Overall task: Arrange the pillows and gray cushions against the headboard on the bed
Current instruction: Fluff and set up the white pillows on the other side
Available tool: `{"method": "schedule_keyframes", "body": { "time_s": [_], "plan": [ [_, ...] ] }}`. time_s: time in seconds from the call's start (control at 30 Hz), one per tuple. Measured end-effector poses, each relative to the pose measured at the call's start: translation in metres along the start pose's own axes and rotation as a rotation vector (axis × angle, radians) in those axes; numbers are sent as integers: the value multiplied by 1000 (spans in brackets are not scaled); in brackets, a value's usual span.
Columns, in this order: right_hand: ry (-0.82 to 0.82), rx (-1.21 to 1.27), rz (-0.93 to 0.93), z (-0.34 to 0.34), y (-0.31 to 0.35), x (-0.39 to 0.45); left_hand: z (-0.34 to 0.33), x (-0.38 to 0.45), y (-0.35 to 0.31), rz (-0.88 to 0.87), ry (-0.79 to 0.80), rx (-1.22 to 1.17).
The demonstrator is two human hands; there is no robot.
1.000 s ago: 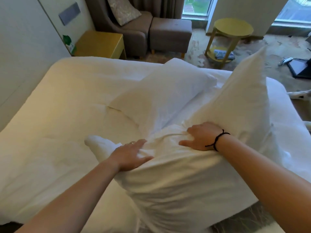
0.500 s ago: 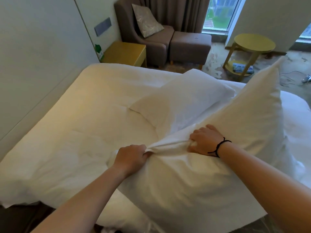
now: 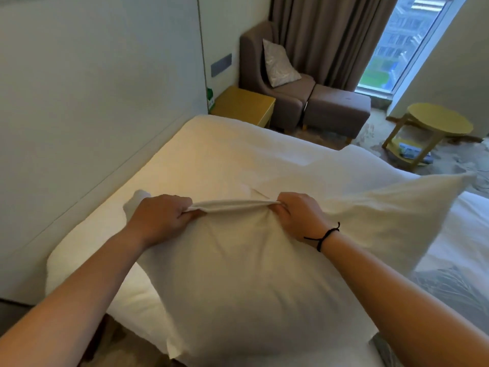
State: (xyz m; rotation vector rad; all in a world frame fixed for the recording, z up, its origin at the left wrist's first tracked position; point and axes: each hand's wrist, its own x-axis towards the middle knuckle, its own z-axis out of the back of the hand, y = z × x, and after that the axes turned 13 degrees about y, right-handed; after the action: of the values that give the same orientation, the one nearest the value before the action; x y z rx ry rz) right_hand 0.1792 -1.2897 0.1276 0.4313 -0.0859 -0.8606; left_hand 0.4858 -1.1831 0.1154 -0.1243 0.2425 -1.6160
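A large white pillow [image 3: 251, 282] is held up in front of me over the near edge of the bed [image 3: 211, 160]. My left hand [image 3: 161, 218] grips its top edge on the left, fingers curled round the bunched fabric. My right hand [image 3: 299, 215] grips the same edge on the right, a black cord on its wrist. A second white pillow [image 3: 352, 168] lies on the bed behind, partly hidden. The pale headboard panel [image 3: 92, 115] runs along the left. A gray patterned cushion [image 3: 279, 63] leans in the armchair.
A brown armchair [image 3: 267, 83] and footstool [image 3: 336, 109] stand beyond the bed by the curtain. A yellow bedside table [image 3: 243, 105] is next to the headboard. A round yellow side table [image 3: 434, 125] stands at the right near the window.
Both hands have closed on the pillow's top edge and lifted it higher and nearer. The view has turned left toward the headboard.
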Motion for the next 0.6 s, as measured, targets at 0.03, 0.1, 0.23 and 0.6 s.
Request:
{"method": "schedule_keyframes", "body": {
  "time_s": [0.03, 0.1, 0.23, 0.6],
  "plan": [
    [6, 17, 23, -8, 26, 14, 11, -10, 28, 19, -8, -8],
    [13, 63, 60, -27, 77, 44, 34, -30, 80, 54, -27, 21],
    [30, 171, 107, -60, 163, 101, 73, -64, 167, 132, 17, 41],
    [479, -48, 40, -112, 192, 172, 21, -51, 242, 194, 406, -444]
  ]
}}
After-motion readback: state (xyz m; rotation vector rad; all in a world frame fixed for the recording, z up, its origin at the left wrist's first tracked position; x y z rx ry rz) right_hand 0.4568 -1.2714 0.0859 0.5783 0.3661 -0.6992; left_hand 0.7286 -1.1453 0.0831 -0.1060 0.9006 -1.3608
